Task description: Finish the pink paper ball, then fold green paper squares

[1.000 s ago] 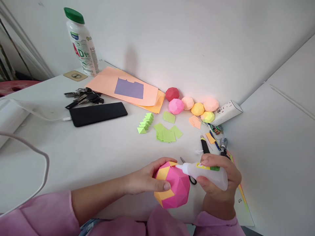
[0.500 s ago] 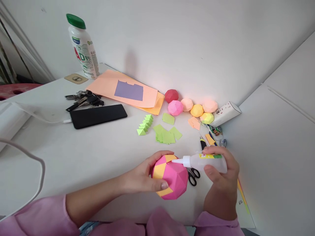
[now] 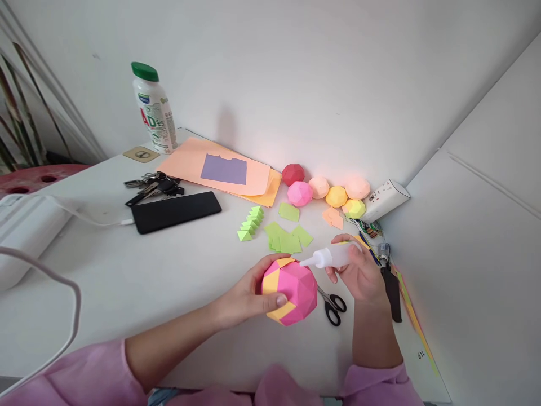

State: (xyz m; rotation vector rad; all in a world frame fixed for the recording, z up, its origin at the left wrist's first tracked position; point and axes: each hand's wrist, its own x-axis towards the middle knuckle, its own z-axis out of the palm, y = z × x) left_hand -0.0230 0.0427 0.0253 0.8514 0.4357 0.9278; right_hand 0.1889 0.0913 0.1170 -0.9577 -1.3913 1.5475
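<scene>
My left hand [image 3: 249,296] is wrapped round a faceted paper ball [image 3: 299,290], pink with yellow-orange strips, raised above the table; its thumb presses on the near side. My right hand [image 3: 359,270] grips a translucent glue bottle [image 3: 338,255] with a long white nozzle. The nozzle tip points left, close to the ball's top edge beside a yellow-orange flap; I cannot tell if it touches. Black-handled scissors [image 3: 333,307] lie on the table just right of the ball, their blades partly hidden behind it.
Green paper pieces [image 3: 285,238] and a folded green row [image 3: 251,224] lie beyond the ball. Several small paper balls [image 3: 300,193] line the wall. Leftward are a phone [image 3: 177,212], keys [image 3: 154,186], coloured sheets [image 3: 181,160] and a white bottle [image 3: 154,115]. A white cable [image 3: 76,304] loops at the left.
The glue bottle's nozzle has drawn back from under the flap to the ball's top edge. My right hand has turned and its hold on the bottle has shifted. The view has tilted slightly.
</scene>
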